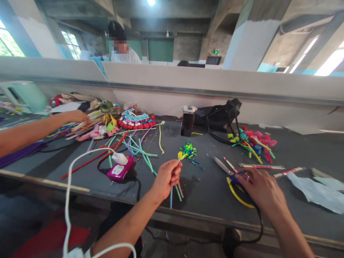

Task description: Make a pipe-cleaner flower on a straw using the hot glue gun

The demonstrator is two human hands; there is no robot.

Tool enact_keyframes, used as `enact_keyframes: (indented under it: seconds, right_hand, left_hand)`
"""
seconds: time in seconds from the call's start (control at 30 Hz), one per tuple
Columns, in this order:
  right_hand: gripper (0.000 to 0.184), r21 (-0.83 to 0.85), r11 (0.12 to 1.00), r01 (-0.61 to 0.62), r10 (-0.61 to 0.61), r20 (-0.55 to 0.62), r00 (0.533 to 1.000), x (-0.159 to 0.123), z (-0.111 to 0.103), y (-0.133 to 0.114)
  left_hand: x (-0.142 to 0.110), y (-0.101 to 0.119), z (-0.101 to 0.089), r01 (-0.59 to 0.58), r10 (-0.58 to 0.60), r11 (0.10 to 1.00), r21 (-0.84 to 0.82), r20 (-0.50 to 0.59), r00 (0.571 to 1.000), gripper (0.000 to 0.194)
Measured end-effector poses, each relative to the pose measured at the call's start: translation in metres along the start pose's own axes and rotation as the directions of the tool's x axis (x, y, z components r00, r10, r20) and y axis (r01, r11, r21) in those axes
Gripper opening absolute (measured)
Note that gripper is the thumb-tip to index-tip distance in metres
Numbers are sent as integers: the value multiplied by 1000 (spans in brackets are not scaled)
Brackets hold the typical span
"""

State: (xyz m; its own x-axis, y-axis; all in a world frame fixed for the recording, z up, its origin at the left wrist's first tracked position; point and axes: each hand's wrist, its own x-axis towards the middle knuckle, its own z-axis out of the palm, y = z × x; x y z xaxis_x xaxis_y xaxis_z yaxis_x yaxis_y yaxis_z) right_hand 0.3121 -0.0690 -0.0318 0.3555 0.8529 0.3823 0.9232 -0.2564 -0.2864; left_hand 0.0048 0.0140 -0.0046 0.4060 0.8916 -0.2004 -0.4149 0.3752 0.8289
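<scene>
My left hand [168,179] is closed around a small bundle of fuzzy pipe cleaners. Its yellow flower-like top [181,155] sticks up above the fingers, while blue, green and pink stems [178,192] hang below. Off to the right, my right hand [262,188] has its thumb and fingers around a blue tool with a black cord, mostly hidden by the hand. Scissors [222,166] lie beside it, blades pointing up and left, with a yellow loop [238,197] below. Just behind my left hand is a pile of short green, blue and yellow pieces [189,150].
Another person's arm [53,127] reaches over colourful materials at left. A pink power adapter [120,169] with a white cable stands near loose pipe cleaners [142,154]. Behind are a dark cup [187,123], a black bag [219,116] and fuzzy flowers [259,141]. Torn paper [318,190] lies right.
</scene>
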Motion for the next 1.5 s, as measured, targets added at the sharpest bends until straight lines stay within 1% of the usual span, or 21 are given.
enact_keyframes:
  seconds: [0.03,0.1,0.17,0.2,0.27,0.37,0.47,0.53,0.6,0.73,0.87,0.97,1.03,1.1,1.17,1.23,1.3,1.37,1.5]
  right_hand:
    - [42,39,997,70,-71,13,997,6,-1,-18]
    - [32,195,962,192,-207,60,976,22,4,-56]
    - [23,333,904,269,-325,125,937,41,18,-91]
    - [22,362,883,299,-373,155,915,49,28,-106]
    - [23,338,889,308,-385,189,903,65,51,-128]
    - [25,310,903,296,-368,207,906,81,81,-145]
    - [21,305,906,292,-366,221,904,87,100,-151]
    - [18,312,906,287,-362,220,906,86,104,-152]
    - [17,326,904,276,-352,204,913,83,103,-150]
    - [19,389,887,251,-329,149,932,69,86,-142]
    - [17,468,857,217,-298,107,948,40,63,-138]
    - [16,569,800,193,-281,71,957,13,50,-139]
    - [15,633,756,169,-252,43,967,-2,46,-140]
    - [14,654,741,155,-233,34,972,-13,45,-139]
    - [14,644,749,154,-239,46,970,-20,46,-138]
    - [14,632,760,155,-251,65,966,-24,46,-136]
    - [14,644,752,140,-250,82,965,-25,45,-136]
    - [15,686,720,103,-235,101,967,-25,43,-138]
    - [18,782,624,-9,-176,151,973,-27,40,-142]
  left_hand:
    - [1,-1,0,4,-4,1000,2,-1,1000,22]
    - [2,-1,0,8,-8,1000,1,-3,1000,22]
    - [3,-2,0,3,-3,1000,-7,-8,1000,22]
    - [3,-2,0,-2,2,1000,-12,-12,1000,22]
    - [3,-1,0,-10,10,1000,-22,-18,1000,23]
    - [3,-1,-2,-12,11,1000,-28,-29,1000,23]
    - [4,-1,-5,-18,16,999,-28,-44,999,23]
    - [5,-1,-5,-20,19,999,-25,-53,998,24]
    - [7,-2,-5,-21,20,1000,-21,-54,998,24]
    - [9,-6,-3,-30,29,999,-21,-30,999,27]
    - [10,-11,0,-31,31,999,-13,-30,999,30]
    - [8,-14,3,-16,16,1000,4,-20,1000,33]
    - [7,-17,5,-17,17,999,27,4,1000,33]
    - [7,-20,7,-24,22,997,76,30,999,33]
    - [7,-25,9,-17,10,989,145,46,999,34]
    - [7,-29,10,-3,-5,978,208,41,999,34]
    - [8,-32,10,-17,12,964,267,21,1000,34]
    - [8,-34,9,-54,57,941,335,3,998,34]
    - [8,-33,7,-109,125,875,471,-3,992,36]
